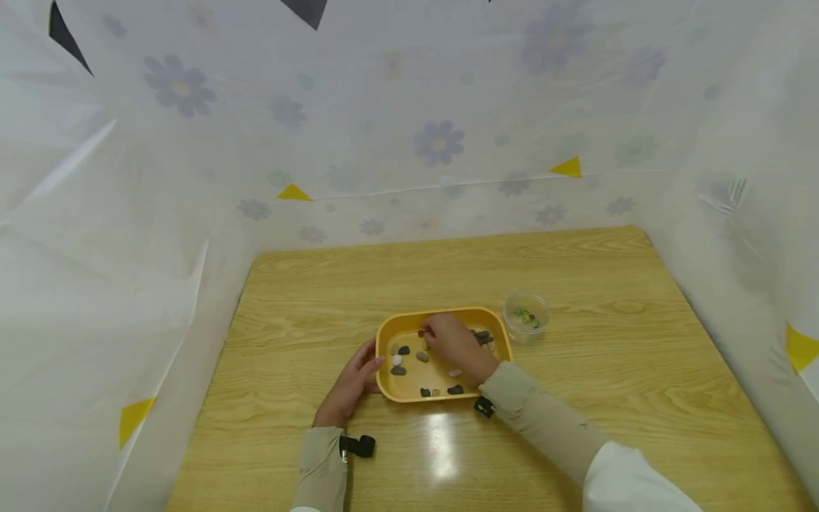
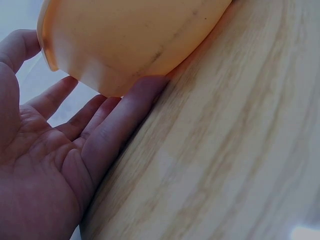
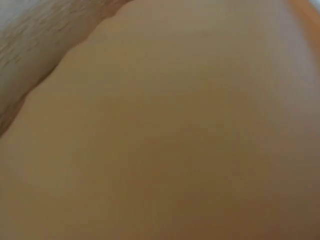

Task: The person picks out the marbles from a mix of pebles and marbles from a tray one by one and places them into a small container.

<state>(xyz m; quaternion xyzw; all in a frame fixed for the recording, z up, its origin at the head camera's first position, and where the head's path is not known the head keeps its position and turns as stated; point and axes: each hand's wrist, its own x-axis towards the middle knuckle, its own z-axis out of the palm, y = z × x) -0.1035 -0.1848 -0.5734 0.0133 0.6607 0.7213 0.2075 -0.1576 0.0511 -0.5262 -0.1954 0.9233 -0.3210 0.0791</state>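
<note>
Left hand: one left hand [image 1: 350, 385] lies on the wooden surface [image 1: 288, 341], nearest the viewer; its grip is released, straight fingers [image 2: 117, 122] pressing the left outer wall of the tray.
Tray: one yellow tray [image 1: 384, 384] sits near the middle of the surface, just beyond both sleeves.
Pebbles: about ten small pebbles [image 1: 398, 370] show on the tray floor, grey, dark and white; more may be hidden under the hand.
Right hand: one right hand [image 1: 456, 345] reaches into the tray, fingertips curled at one small reddish pebble [image 1: 421, 332] near the far wall; whether the grip clasps it cannot be told.
Cup: one clear plastic cup [image 1: 526, 317] stands just beside the tray's far right corner, holding a few green beads [image 1: 527, 316].
</note>
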